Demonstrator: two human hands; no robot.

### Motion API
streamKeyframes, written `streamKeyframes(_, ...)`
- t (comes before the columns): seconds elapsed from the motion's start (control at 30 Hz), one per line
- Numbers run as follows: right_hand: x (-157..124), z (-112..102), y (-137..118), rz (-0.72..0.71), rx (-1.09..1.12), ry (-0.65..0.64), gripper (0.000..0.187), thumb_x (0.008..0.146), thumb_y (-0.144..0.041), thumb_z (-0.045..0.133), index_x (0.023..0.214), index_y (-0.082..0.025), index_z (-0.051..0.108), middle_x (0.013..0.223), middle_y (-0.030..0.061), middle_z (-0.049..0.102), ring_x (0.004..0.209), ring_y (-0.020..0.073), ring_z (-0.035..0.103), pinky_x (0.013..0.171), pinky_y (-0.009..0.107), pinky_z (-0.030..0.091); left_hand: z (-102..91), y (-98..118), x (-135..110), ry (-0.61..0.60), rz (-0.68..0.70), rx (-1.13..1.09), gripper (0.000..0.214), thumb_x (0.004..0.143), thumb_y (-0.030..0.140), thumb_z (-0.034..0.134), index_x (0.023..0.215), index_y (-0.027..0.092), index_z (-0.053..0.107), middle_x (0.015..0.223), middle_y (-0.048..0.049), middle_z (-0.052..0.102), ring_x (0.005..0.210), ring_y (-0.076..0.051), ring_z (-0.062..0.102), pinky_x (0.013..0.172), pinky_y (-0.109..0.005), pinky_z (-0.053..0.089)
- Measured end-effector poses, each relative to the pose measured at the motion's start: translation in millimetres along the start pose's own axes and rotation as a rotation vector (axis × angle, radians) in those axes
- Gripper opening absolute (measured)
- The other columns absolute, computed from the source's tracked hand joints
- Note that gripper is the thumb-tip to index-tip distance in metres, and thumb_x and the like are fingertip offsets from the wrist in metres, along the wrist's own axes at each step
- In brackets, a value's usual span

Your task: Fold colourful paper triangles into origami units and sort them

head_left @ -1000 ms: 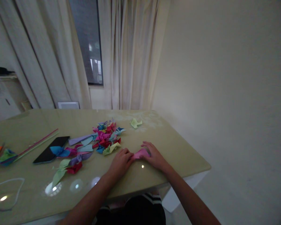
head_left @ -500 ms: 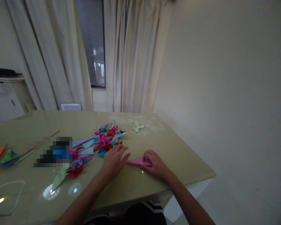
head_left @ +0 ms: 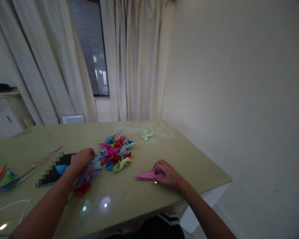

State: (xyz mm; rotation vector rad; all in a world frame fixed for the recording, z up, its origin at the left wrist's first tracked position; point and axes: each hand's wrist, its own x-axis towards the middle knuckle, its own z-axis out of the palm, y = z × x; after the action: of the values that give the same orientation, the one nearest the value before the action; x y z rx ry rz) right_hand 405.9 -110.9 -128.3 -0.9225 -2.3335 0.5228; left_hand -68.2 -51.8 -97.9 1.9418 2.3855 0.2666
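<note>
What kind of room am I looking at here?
Probably a room in a home: long pale curtains hang beside a window, a white cabinet stands at the left, and the glossy table holds a pile of colorful folded paper.

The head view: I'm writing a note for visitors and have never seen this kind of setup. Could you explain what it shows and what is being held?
There is no machine here: these are a person's two bare hands, seen by a camera worn on that person's head, looking forward and down. The right hand holds a folded pink paper at the table. The left hand is near a pale blue paper; whether it grasps anything is hard to tell. Between the hands, farther back, lies a heap of colourful folded papers, with a pale green paper set apart from it. To the left are a dark flat thing, partly pixelated, and a white cord.
</note>
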Motion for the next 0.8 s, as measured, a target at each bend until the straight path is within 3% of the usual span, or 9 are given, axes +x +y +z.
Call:
streamKeyframes(0.13, 0.8, -0.7, -1.5, 0.014, 0.014, 0.012, 0.019, 0.089, -0.034, 0.081, 0.091, -0.021, 0.066, 0.098, 0.0054, 0.066, 0.097, 0.0241, 0.061, 0.087, 0.035, 0.048, 3.3, 2.0, 4.4, -0.045, 0.013, 0.05, 0.033, 0.085, 0.034, 0.054, 0.103, 0.018, 0.076, 0.119, -0.019, 0.077, 0.113, -0.033, 0.071, 0.093, -0.04, 0.054)
streamKeyframes(0.37, 1.4, 3.0, -0.1, 0.011, -0.004, 0.035, 0.019, 0.088, -0.034, 0.08, 0.091, -0.021, 0.067, 0.098, 0.0053, 0.066, 0.096, 0.0239, 0.06, 0.085, 0.034, 0.048, -7.5, 7.4, 10.0, -0.072, 0.02, 0.082, 0.027, 0.087, 0.035, 0.057, 0.092, 0.015, 0.076, 0.122, -0.0206, 0.074, 0.108, -0.029, 0.073, 0.087, -0.032, 0.054)
streamKeyframes(0.53, 1.0, 3.0, -2.4, 0.017, -0.011, 0.034, 0.018, 0.088, -0.033, 0.08, 0.09, -0.021, 0.066, 0.097, 0.0053, 0.066, 0.095, 0.0239, 0.06, 0.085, 0.034, 0.047, -34.3, 10.8, 6.6, -0.044, -0.074, 0.071, 0.029, 0.083, 0.035, 0.061, 0.096, 0.013, 0.075, 0.109, -0.0248, 0.077, 0.103, -0.04, 0.073, 0.081, -0.042, 0.055)
streamKeyframes(0.63, 1.2, 2.2, -4.6, 0.021, -0.007, 0.036, 0.018, 0.089, -0.033, 0.08, 0.091, -0.021, 0.067, 0.097, 0.0055, 0.065, 0.094, 0.0235, 0.06, 0.085, 0.034, 0.047, -58.9, 19.3, -0.1, 0.015, -0.054, 0.024, 0.033, 0.087, 0.039, 0.057, 0.103, 0.015, 0.074, 0.11, -0.02, 0.078, 0.107, -0.038, 0.073, 0.084, -0.042, 0.055)
streamKeyframes(0.7, 1.7, 2.5, -4.9, 0.014, 0.013, 0.042, 0.019, 0.091, -0.037, 0.077, 0.093, -0.021, 0.067, 0.101, 0.0068, 0.066, 0.096, 0.0237, 0.061, 0.087, 0.035, 0.048, -73.2, 34.9, -11.6, 0.04, 0.045, -0.155, 0.035, 0.091, 0.044, 0.056, 0.108, 0.018, 0.071, 0.109, -0.0131, 0.078, 0.103, -0.03, 0.074, 0.083, -0.036, 0.056)
streamKeyframes(0.8, 2.2, 3.6, -2.7, -0.016, 0.054, 0.099, 0.031, 0.097, -0.051, 0.069, 0.103, -0.02, 0.066, 0.111, 0.0104, 0.066, 0.104, 0.0261, 0.061, 0.094, 0.039, 0.048, -80.0, 76.6, -41.8, -0.021, 0.28, -0.857, 0.046, 0.085, 0.061, 0.067, 0.107, 0.02, 0.062, 0.094, -0.0072, 0.078, 0.081, -0.023, 0.076, 0.07, -0.031, 0.058)
